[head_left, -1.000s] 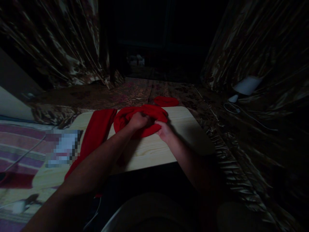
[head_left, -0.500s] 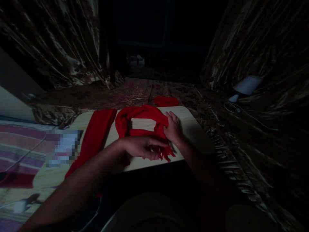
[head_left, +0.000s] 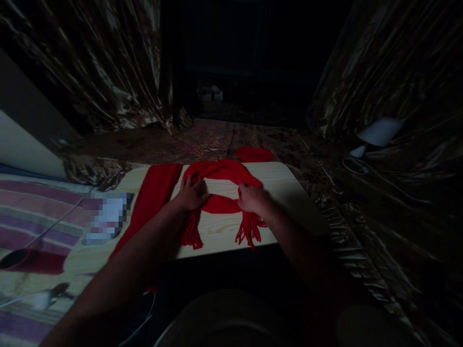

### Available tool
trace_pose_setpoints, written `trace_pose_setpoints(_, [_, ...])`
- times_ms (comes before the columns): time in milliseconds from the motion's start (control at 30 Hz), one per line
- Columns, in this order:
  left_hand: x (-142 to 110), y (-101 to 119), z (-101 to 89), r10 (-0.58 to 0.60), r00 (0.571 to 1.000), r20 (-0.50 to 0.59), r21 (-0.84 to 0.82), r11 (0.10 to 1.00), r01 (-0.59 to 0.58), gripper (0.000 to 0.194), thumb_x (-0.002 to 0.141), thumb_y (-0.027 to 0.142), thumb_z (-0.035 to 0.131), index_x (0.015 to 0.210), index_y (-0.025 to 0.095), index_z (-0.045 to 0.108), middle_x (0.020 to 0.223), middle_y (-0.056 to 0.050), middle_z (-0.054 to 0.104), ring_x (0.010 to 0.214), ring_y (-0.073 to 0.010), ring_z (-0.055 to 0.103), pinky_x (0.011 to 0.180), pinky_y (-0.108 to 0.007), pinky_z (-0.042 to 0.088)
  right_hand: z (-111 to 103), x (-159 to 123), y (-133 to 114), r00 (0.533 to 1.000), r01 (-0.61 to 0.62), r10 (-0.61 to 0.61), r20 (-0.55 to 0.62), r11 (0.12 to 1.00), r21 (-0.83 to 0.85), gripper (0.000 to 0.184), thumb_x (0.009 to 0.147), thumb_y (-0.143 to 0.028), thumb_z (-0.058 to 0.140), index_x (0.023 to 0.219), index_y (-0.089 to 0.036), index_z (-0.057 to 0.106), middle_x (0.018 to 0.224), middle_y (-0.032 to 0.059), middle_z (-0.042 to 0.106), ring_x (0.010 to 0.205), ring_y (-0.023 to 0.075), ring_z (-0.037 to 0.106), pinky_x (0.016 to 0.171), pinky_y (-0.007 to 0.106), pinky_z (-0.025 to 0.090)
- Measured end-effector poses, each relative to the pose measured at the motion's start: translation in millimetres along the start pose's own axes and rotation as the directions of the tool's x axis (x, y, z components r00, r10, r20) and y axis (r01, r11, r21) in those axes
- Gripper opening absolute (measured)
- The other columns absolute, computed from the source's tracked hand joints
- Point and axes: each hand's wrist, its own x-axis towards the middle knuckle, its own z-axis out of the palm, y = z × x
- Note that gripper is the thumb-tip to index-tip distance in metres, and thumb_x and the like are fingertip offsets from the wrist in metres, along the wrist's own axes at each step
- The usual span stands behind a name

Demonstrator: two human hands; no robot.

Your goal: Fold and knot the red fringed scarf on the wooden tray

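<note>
A red scarf (head_left: 224,168) lies in a loop on the light wooden board (head_left: 222,226), its two fringed ends pointing toward me. My left hand (head_left: 192,193) is on the left side of the loop, its fingers and thumb closing on the cloth where the strands cross. On the opposite side my right hand (head_left: 252,198) grips the scarf, fingers curled and partly hidden. A second strip of red cloth (head_left: 154,197) stretches across the board to the left, partly behind my left forearm.
Beyond the board's far edge lies a small red cloth piece (head_left: 254,154). A blurred-out flat item (head_left: 106,219) rests at the left of the board. Striped bedding (head_left: 39,207) spreads on the left. A white lamp (head_left: 380,131) with a cord stands at the right. Patterned curtains (head_left: 123,62) hang behind.
My left hand has moved from the right fringe to the left side of the loop. My right hand has come down slightly along the right side. Both fringes now show.
</note>
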Motion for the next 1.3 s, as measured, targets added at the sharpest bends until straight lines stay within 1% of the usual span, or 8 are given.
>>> trace_pose_setpoints(133, [-1,7,11.7,-0.038,0.999,-0.020,0.006,0.999,0.038,0.091,0.089,0.056,0.044,0.159,0.001,0.022,0.164,-0.022,0.027,0.155,-0.0378,-0.005,0.124,-0.053,0.002,0,8,18,0.985,-0.055,0.129,-0.116,0.866,0.498,0.051,0.073,-0.011,0.062,0.122,-0.022,0.057,0.100,0.0068,0.074,0.079,0.0206,0.071,0.072,0.031,0.054])
trace_pose_setpoints(267, [-3,10,8.5,-0.038,0.999,-0.011,-0.018,0.999,0.038,0.094,0.087,0.055,0.045,0.159,-0.001,0.021,0.163,-0.024,0.026,0.154,-0.0375,-0.005,0.124,-0.052,0.001,-6,0,51,0.989,-0.122,0.142,0.050,0.556,0.822,0.056,0.071,-0.017,0.058,0.126,-0.021,0.052,0.071,-0.0041,0.066,0.046,0.0128,0.055,0.050,0.025,0.045])
trace_pose_setpoints(433, [-9,7,-2.4,0.021,1.000,-0.020,-0.006,1.000,-0.021,0.084,0.087,0.053,0.048,0.152,0.000,0.040,0.154,-0.024,0.044,0.154,-0.0388,0.011,0.124,-0.051,0.012,-20,-18,87,0.981,-0.037,-0.062,0.182,0.867,0.496,0.014,0.070,-0.030,0.068,0.078,-0.019,0.064,0.055,-0.0052,0.057,0.052,0.0128,0.054,0.052,0.023,0.038])
trace_pose_setpoints(533, [-11,4,-16.1,0.024,0.998,-0.056,-0.050,0.998,-0.027,0.056,0.091,0.052,0.044,0.124,0.016,0.070,0.126,-0.016,0.070,0.133,-0.0344,0.053,0.111,-0.042,0.039,-36,-17,90,0.975,0.018,-0.058,0.214,0.983,0.185,0.032,0.077,-0.045,0.069,0.060,-0.019,0.059,0.056,-0.0012,0.058,0.057,0.0136,0.054,0.054,0.025,0.034])
trace_pose_setpoints(733, [7,0,-40.1,-0.019,0.942,-0.334,-0.115,0.993,-0.020,0.047,0.091,0.049,0.047,0.117,0.020,0.073,0.114,-0.013,0.073,0.109,-0.0308,0.066,0.094,-0.039,0.051,-55,18,49,0.970,0.020,-0.026,-0.240,0.999,-0.025,0.033,0.090,-0.048,0.059,0.097,-0.019,0.073,0.093,0.0090,0.075,0.088,0.0219,0.067,0.077,0.029,0.046])
trace_pose_setpoints(933, [40,-12,-30.0,0.143,0.975,-0.169,-0.036,0.988,-0.151,0.082,0.086,0.059,0.054,0.154,0.015,0.042,0.160,-0.016,0.038,0.149,-0.0340,0.032,0.118,-0.041,0.031,-22,75,25,0.922,0.360,-0.362,-0.136,0.932,-0.040,0.087,0.080,-0.055,0.074,0.154,-0.024,0.042,0.163,0.0126,0.034,0.144,0.0326,0.040,0.114,0.041,0.034])
trace_pose_setpoints(1100, [59,-27,-10.1,0.123,0.992,-0.039,-0.067,0.990,-0.126,0.092,0.084,0.055,0.055,0.157,0.004,0.033,0.162,-0.021,0.030,0.152,-0.0350,0.024,0.123,-0.043,0.024,12,115,53,0.957,0.288,-0.291,-0.023,0.954,-0.081,0.072,0.088,-0.031,0.065,0.154,-0.016,0.043,0.150,0.0170,0.051,0.129,0.0325,0.056,0.111,0.039,0.039])
trace_pose_setpoints(1300, [74,-40,13.8,0.058,0.951,-0.304,-0.283,0.948,-0.148,0.066,0.086,0.037,0.051,0.144,0.007,0.055,0.151,-0.017,0.051,0.143,-0.0307,0.044,0.119,-0.040,0.034,36,142,86,0.936,0.229,-0.207,-0.285,0.972,0.046,0.058,0.086,-0.009,0.050,0.142,-0.016,0.059,0.128,0.0124,0.069,0.113,0.0248,0.065,0.105,0.033,0.045])
